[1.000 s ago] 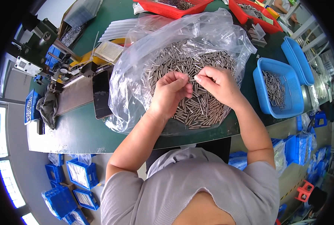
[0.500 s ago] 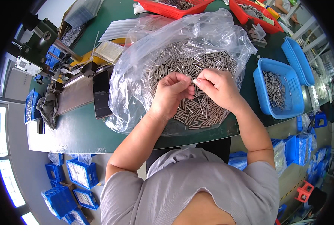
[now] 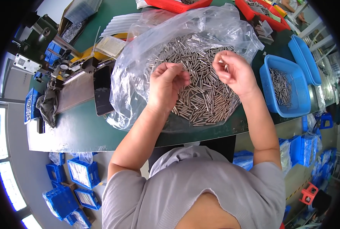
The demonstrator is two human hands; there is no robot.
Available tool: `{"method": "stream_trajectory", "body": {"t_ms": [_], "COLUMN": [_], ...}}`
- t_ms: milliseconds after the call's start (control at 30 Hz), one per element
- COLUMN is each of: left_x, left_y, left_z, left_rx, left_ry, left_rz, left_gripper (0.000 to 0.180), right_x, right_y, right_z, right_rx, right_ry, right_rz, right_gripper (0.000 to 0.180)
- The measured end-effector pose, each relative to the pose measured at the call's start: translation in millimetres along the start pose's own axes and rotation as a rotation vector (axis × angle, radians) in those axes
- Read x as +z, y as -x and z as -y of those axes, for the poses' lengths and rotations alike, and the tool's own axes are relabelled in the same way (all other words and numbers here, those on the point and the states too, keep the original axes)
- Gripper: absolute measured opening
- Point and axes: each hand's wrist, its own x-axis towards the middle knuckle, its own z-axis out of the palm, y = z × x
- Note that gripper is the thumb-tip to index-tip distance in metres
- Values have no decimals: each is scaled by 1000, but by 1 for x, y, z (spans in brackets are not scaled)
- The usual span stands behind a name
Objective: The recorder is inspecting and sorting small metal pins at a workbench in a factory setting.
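A large heap of small grey metal pins lies on and inside a crumpled clear plastic bag on the green table. Over the left part of the heap is my left hand, thumb and forefinger pinched together and the other fingers curled. Whatever its fingertips hold is too small to make out. My right hand hovers above the heap's right side, closed with bent fingers around a short shiny metal pin. A gap of bare pins separates the two hands.
On the right, a blue basket holds more pins, beside another blue basket. Red baskets stand at the back. To the left are a dark phone-like slab and a bench fixture with a dial gauge.
My hands, together over the heap before, are now apart. The right one has moved right and away from me, carrying a pin; the left one has shifted slightly left and away.
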Motion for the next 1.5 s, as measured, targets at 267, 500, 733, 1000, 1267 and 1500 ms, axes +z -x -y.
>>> {"method": "stream_trajectory", "body": {"t_ms": [267, 500, 733, 1000, 1267, 1500], "left_x": [-1, -1, -1, 4, 1, 8], "left_y": [0, -1, 3, 7, 7, 7], "left_z": [-1, -1, 2, 6, 10, 8], "left_rx": [16, 20, -81, -158, -153, -123], "left_ry": [12, 18, 26, -8, 27, -7], "left_rz": [-69, -43, 69, 133, 131, 131], "left_gripper": [7, 6, 8, 10, 7, 6], "right_x": [16, 29, 19, 28, 40, 34], "right_y": [-1, 1, 3, 6, 11, 8], "right_z": [-38, -46, -19, -20, -21, -26], "right_rx": [-89, -338, -314, -428, -515, -373], "right_ry": [1013, 1571, 1006, 1056, 1161, 980], "right_rz": [-33, 89, -169, -214, -103, -171], "right_gripper": [18, 15, 14, 11, 8, 10]}}
